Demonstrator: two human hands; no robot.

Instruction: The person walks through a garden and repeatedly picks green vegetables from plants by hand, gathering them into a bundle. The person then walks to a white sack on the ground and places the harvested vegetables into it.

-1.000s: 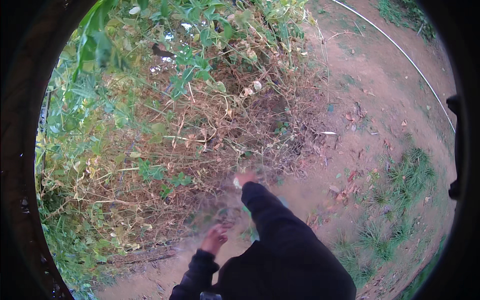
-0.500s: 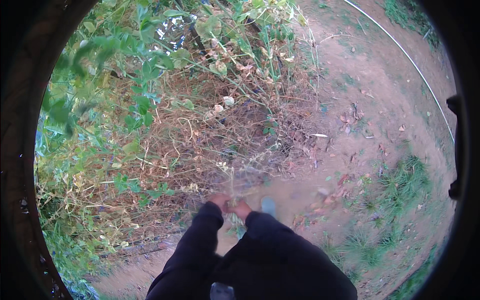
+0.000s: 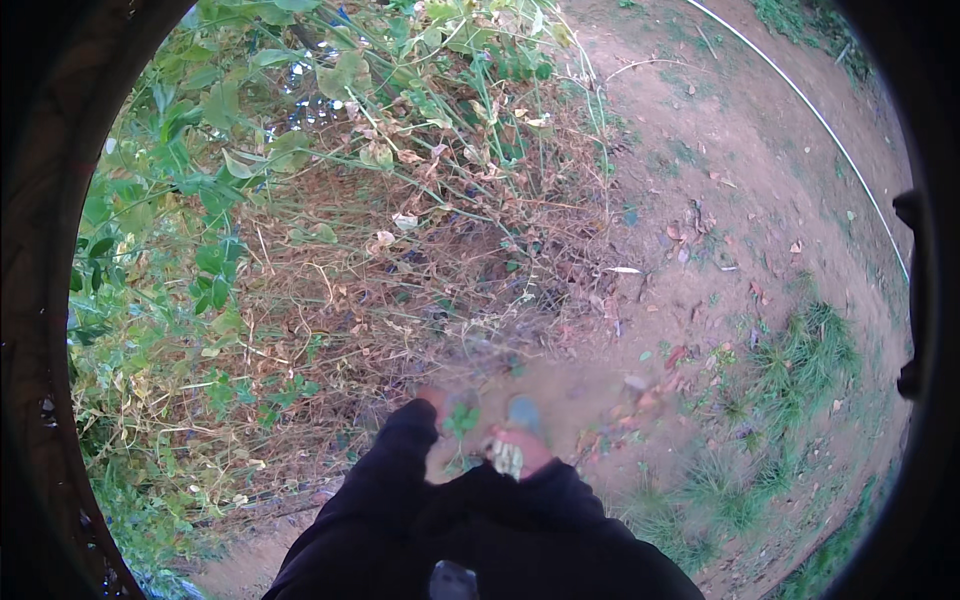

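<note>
My right hand (image 3: 534, 448) is close to my body, its fingers curled round a small bunch of pale whitish-green pods (image 3: 507, 460). To its left, my left hand (image 3: 431, 396) reaches to the edge of the dry vines (image 3: 400, 330). Only a blurred bit of that hand shows past the dark sleeve, and its fingers are hidden. Between the hands is a small green leafy sprig (image 3: 461, 419); whether the left hand touches it I cannot tell.
Green climbing plants (image 3: 200, 200) with some yellowed leaves fill the left, above tangled brown stems. A blue-grey shoe (image 3: 523, 410) stands just beyond my right hand. Bare soil (image 3: 690, 170) lies to the right, with grass tufts (image 3: 810, 345), fallen leaves and a curved white hose (image 3: 810, 105).
My hands were together at a pale stem and are now apart. The right has drawn back toward my body with the pods, while the left remains by the vines. The view has shifted slightly.
</note>
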